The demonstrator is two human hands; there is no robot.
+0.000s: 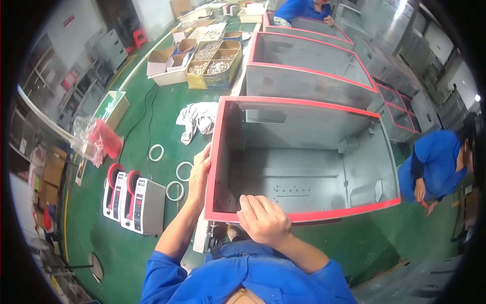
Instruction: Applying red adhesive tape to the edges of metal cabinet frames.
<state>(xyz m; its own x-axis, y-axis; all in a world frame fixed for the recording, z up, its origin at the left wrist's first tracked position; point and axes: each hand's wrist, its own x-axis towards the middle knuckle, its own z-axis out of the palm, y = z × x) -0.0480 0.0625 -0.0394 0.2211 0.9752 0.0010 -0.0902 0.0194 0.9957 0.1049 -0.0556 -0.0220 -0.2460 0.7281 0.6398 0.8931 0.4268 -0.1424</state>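
Observation:
A grey metal cabinet [288, 147] lies in front of me with its open side up. Red tape [309, 215] runs round its rim. Along the cabinet's left outer side rests my left hand [201, 169], its fingers stretched out; part of it is hidden against the wall. At the near rim, close to the left corner, my right hand [264, 219] is bent over the taped edge with its fingers together. Whether a loose bit of tape lies under those fingers cannot be seen.
Two white tape dispensers [149, 207] with red rolls stand at left, near several pale rings [175, 191]. A white cloth [198, 120] lies by the cabinet. Beyond are bins of small parts [215, 63] and more red-rimmed cabinets [309, 76]. Co-workers are at right [435, 162] and far back.

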